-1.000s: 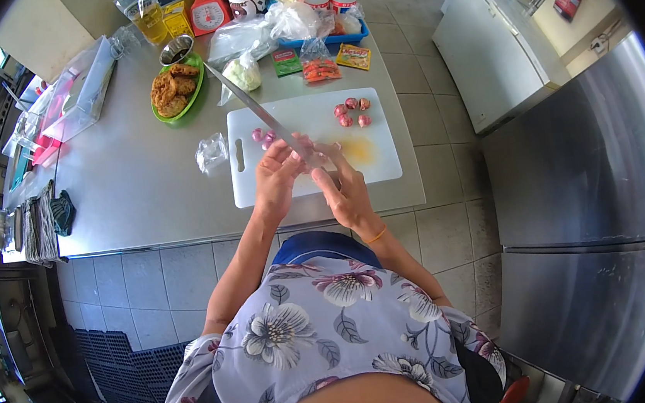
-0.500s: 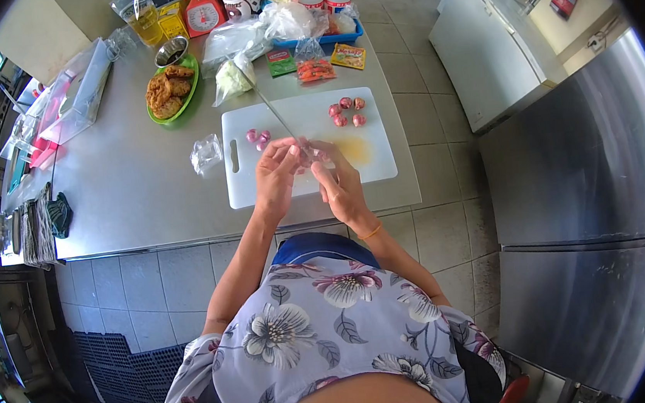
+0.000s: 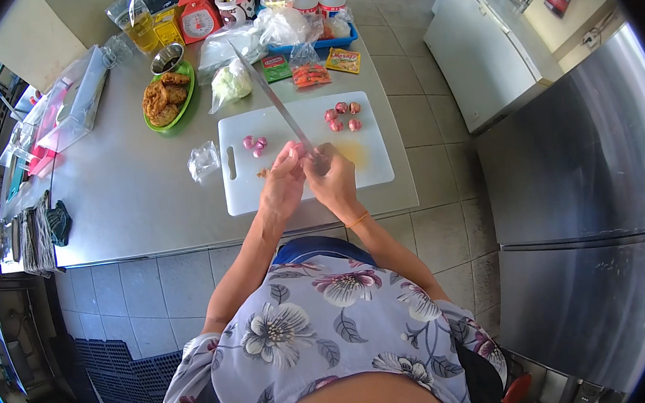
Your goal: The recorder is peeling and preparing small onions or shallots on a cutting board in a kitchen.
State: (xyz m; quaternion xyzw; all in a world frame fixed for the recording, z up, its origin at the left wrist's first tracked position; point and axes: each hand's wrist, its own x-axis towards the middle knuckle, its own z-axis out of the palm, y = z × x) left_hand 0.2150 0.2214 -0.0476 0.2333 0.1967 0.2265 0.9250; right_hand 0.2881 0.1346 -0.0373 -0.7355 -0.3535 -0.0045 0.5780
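Over the white cutting board (image 3: 248,197), my left hand (image 3: 283,183) pinches a small pink shallot (image 3: 299,148). Close beside it, my right hand (image 3: 333,180) is closed round a kitchen knife (image 3: 277,103), whose long blade points up and to the far left. The handle is hidden in my fingers. Purple, peeled-looking shallots (image 3: 255,143) lie on the board's left part. Several redder shallots (image 3: 341,111) sit at its far right. A bit of brown skin (image 3: 263,173) shows next to my left hand.
Beyond the board are a bag of shredded pale vegetable (image 3: 230,84), a bag of red chillies (image 3: 311,74) and a blue tray (image 3: 349,37). Fried pieces fill a green plate (image 3: 190,98). A crumpled plastic bag (image 3: 204,161) lies left of the board; a steel fridge (image 3: 576,177) stands right.
My right hand has turned and closed in toward my left, and more of the knife blade shows. Brown skin now shows on the board by my left hand. The view has shifted slightly.
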